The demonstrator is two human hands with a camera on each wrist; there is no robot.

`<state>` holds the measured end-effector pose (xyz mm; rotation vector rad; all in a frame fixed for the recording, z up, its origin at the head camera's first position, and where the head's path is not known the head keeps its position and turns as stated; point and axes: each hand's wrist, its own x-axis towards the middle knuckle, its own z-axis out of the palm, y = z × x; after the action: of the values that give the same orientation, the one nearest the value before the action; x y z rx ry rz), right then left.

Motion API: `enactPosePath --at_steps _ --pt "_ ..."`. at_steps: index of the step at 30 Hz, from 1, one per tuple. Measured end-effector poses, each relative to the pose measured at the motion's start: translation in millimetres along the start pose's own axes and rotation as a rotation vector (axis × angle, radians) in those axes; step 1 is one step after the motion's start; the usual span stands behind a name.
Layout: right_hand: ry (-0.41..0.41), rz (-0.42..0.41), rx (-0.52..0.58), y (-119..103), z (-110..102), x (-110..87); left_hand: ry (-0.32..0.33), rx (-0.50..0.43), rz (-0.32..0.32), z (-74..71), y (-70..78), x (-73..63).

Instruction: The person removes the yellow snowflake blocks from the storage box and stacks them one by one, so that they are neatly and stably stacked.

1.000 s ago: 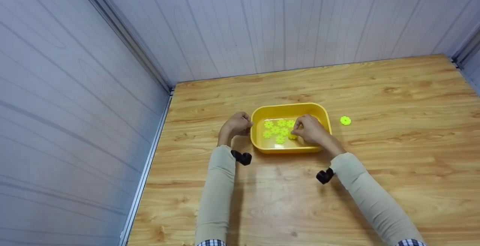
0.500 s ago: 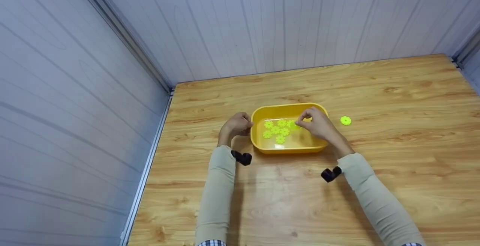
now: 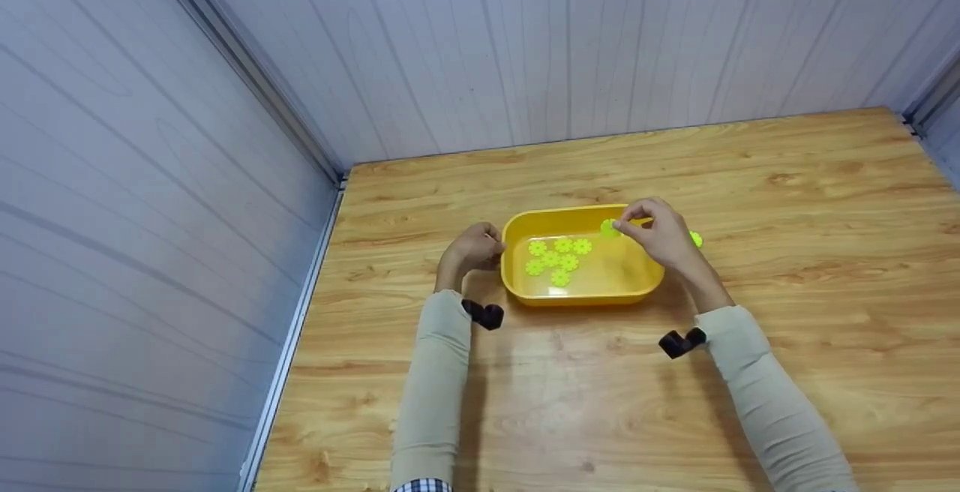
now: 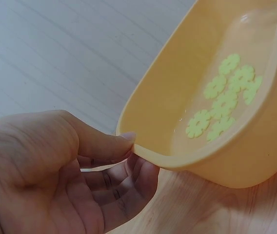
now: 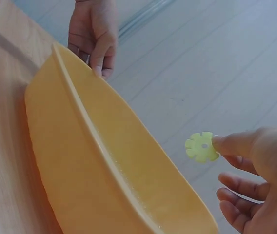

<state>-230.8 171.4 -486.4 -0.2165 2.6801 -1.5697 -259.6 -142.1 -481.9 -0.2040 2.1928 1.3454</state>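
A yellow plastic basin [image 3: 577,300] stands on the wooden table, with several flat lime-green flower-shaped discs [image 3: 551,259] lying in its left half. My left hand [image 3: 475,249] pinches the basin's left rim between thumb and fingers, as the left wrist view shows at the rim [image 4: 165,161]. Above the basin's right part, my right hand [image 3: 664,237] pinches one flower-shaped disc [image 5: 201,146] by its edge. The disc has notches round its edge and a small hole in the middle. Its far edge points toward the basin's back wall in the head view.
Another flower-shaped disc [image 3: 697,239] lies on the table just right of the basin, partly hidden behind my right hand. Pale grey panelled walls [image 3: 525,42] rise behind the table [image 3: 825,267] and on its left. A black wrist camera [image 3: 682,343] sticks out from my right sleeve.
My right hand has lifted a flower-shaped disc from the basin floor and moved up and to the right with it. My left hand stays at the rim.
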Motion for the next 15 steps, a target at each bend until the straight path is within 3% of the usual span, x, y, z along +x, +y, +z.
enactPosePath --at_steps 15 --pt "0.094 0.031 0.011 19.0 -29.0 -3.8 -0.01 -0.03 -0.001 -0.9 -0.8 -0.3"
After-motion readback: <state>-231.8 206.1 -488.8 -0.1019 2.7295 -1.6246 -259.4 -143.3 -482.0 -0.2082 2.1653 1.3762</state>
